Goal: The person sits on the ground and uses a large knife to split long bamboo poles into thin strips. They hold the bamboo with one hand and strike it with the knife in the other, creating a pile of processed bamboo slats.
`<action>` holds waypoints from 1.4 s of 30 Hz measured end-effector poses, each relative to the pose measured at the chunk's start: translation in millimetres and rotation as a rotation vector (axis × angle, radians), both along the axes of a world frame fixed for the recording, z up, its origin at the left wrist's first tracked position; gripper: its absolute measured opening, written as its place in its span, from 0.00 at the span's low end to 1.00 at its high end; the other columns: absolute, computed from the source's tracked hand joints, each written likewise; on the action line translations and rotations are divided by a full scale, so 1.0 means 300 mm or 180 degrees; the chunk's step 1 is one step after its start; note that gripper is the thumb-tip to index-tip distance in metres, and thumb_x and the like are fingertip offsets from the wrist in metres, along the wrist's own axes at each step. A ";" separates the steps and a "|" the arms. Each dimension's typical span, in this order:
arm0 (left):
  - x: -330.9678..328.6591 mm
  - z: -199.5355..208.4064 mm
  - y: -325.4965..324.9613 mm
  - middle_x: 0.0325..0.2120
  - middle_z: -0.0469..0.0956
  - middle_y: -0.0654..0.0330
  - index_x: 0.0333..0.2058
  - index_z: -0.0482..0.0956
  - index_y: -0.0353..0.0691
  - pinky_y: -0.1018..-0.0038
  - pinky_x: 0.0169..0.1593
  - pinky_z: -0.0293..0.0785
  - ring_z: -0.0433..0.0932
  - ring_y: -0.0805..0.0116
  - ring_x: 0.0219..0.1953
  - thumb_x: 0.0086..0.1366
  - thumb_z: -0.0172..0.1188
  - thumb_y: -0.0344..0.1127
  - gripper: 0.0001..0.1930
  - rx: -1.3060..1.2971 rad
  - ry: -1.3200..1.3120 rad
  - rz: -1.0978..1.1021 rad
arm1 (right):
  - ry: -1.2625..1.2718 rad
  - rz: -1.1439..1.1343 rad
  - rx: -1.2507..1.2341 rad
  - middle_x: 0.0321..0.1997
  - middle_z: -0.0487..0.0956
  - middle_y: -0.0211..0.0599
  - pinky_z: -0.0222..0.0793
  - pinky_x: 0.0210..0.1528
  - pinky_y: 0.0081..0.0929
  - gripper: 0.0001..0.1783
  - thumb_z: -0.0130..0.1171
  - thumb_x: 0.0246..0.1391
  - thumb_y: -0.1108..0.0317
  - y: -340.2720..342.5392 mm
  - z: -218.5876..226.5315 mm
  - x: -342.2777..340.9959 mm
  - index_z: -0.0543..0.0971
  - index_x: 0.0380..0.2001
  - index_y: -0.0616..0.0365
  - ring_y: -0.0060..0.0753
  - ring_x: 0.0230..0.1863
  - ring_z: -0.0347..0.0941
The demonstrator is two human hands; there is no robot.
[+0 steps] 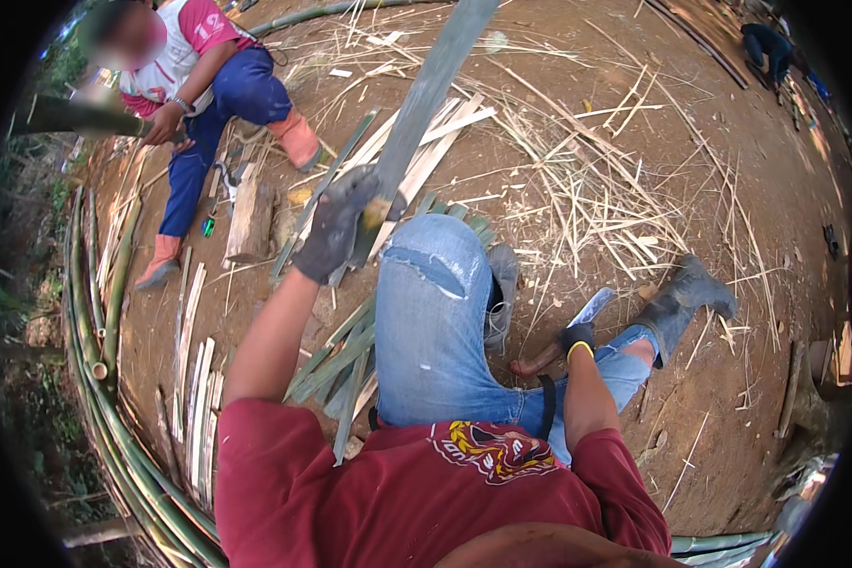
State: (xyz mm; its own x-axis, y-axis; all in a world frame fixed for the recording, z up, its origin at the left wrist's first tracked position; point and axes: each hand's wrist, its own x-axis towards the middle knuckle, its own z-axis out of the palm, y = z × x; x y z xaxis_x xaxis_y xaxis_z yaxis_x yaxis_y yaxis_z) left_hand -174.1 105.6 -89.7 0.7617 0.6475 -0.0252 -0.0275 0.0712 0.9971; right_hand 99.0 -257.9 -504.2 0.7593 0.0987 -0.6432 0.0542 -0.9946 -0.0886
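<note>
My left hand (341,225), in a grey work glove, is closed round a long split bamboo slat (434,95). The slat rises from my grip, past my bent left knee, to the top edge of the view. Low beside my right thigh, my right hand (576,337) wears a dark glove with a yellow cuff. It is closed on a machete, whose pale blade (592,309) points away to the upper right and whose brown handle (537,362) sticks out toward my left. The blade is apart from the slat.
Thin bamboo shavings (587,189) litter the ground ahead. Split green slats (336,355) lie beside my left thigh, with a wood block (251,222) farther off. Long bamboo poles (114,417) curve along the left. At upper left, a person (199,85) holds a thick bamboo pole (80,115).
</note>
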 end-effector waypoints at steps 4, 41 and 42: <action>0.047 0.090 0.076 0.29 0.76 0.61 0.56 0.70 0.31 0.80 0.34 0.71 0.74 0.74 0.28 0.72 0.47 0.48 0.25 -0.0236 -0.0360 -0.0048 | 0.0198 -0.0016 0.0063 0.58 0.74 0.58 0.69 0.59 0.40 0.41 0.61 0.48 0.59 0.063 0.157 -0.065 0.60 0.61 0.71 0.53 0.57 0.73; 0.230 0.246 -0.142 0.31 0.74 0.61 0.43 0.70 0.36 0.77 0.31 0.77 0.76 0.76 0.28 0.63 0.62 0.42 0.18 -0.0646 -0.0746 0.0004 | -0.0655 0.3253 -0.0289 0.48 0.82 0.42 0.75 0.48 0.36 0.16 0.49 0.59 0.62 0.020 0.146 0.008 0.84 0.41 0.51 0.43 0.49 0.80; 0.300 0.280 -0.181 0.29 0.74 0.60 0.42 0.71 0.35 0.78 0.32 0.77 0.76 0.75 0.29 0.64 0.61 0.39 0.15 -0.0753 -0.0717 -0.0200 | -0.0692 0.1663 0.0497 0.43 0.83 0.45 0.75 0.46 0.39 0.16 0.50 0.59 0.59 -0.062 0.034 0.123 0.82 0.42 0.54 0.46 0.46 0.80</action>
